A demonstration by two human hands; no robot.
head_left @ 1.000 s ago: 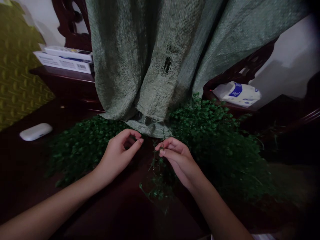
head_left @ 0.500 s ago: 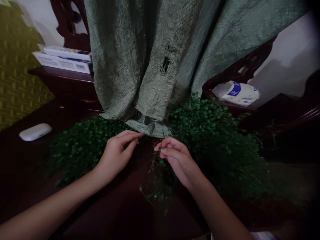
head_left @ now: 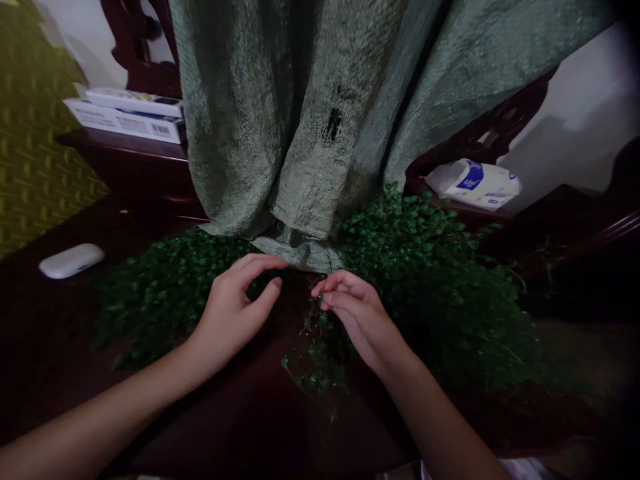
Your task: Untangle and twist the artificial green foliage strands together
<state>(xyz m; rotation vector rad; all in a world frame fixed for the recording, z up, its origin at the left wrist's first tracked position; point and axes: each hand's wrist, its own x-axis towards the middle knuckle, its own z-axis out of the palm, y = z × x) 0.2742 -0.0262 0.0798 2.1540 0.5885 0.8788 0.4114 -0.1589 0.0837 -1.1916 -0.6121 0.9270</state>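
Note:
Between the thumb and fingers of my right hand point(head_left: 357, 313) a thin green sprig point(head_left: 314, 313) is pinched, its stems hanging down. My left hand point(head_left: 240, 307) is held to the left of it with thumb and forefinger apart and nothing between them. Under and behind that hand lies a pile of small-leaved greens point(head_left: 155, 293). A larger heap of greens point(head_left: 425, 267) spreads beyond my right hand. Below the pinched sprig, a loose tangle of stems point(head_left: 320, 367) shows over the dark table; whether it hangs from the sprig or lies there I cannot tell.
A grey-green woven sack point(head_left: 315, 187) drapes down the middle at the back. White boxes point(head_left: 127, 120) sit on a dark wooden ledge at left, a tissue pack point(head_left: 480, 185) at right. On the dark red table point(head_left: 220, 427) rests a white rounded case point(head_left: 73, 261).
My left thumb and forefinger have spread apart. The right hand stays almost in place, still pinching the sprig.

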